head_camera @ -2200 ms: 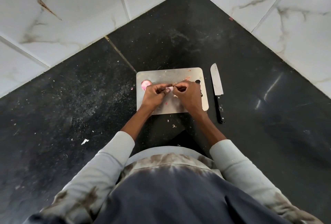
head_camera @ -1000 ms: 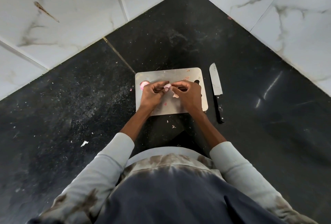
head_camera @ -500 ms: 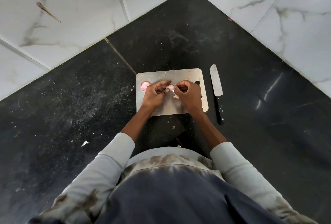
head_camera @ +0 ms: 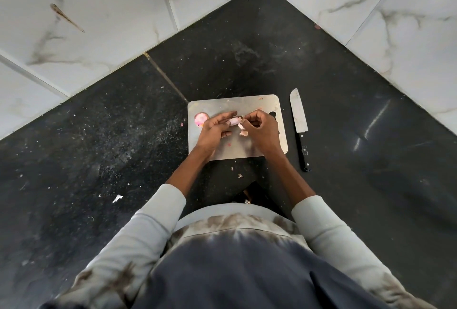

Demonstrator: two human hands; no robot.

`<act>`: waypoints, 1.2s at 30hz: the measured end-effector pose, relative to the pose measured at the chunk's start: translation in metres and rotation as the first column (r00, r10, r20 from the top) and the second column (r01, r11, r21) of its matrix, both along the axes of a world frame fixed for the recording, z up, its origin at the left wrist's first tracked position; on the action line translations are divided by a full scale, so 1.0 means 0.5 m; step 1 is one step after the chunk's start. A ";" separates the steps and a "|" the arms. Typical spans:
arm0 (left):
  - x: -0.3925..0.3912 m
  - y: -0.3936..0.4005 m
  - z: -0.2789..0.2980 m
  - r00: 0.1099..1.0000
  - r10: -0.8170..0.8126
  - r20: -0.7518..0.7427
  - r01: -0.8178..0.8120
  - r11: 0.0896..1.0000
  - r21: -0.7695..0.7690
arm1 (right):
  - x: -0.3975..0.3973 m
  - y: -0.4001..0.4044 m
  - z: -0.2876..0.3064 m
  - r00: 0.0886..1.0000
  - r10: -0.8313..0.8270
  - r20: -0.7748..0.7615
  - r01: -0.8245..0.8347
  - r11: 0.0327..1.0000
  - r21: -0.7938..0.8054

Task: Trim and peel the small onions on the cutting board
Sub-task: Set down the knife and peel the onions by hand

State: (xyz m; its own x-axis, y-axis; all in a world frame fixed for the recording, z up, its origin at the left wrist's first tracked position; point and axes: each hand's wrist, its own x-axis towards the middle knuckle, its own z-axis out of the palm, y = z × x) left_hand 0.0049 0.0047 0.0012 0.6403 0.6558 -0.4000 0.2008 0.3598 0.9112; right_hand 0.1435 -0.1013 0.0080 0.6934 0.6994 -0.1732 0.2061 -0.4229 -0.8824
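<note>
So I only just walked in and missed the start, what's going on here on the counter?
A person is peeling a small onion by hand over a metal cutting board on the dark counter. The left hand holds the onion while the right hand pinches at its skin. Bits of peel lie on the board under the hands, and another pink onion piece sits at the board's left edge. The knife lies unused beside the board on the right.

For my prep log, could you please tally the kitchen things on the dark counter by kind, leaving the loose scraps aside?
Cutting board: 1
Knife: 1
Small onions: 2, one lying at the board's left end, one held between the left hand and right hand
Total: 4
</note>
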 end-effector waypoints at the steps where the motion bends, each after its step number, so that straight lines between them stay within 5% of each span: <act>1: 0.000 -0.001 0.002 1.000 0.015 0.009 -0.015 1.000 -0.015 | -0.001 0.001 -0.001 1.000 0.001 -0.008 -0.001 1.000 0.003; 36: -0.004 -0.001 0.006 0.960 0.257 0.115 -0.211 0.926 -0.312 | -0.003 -0.014 -0.013 0.988 -0.042 -0.148 0.033 0.997 -0.065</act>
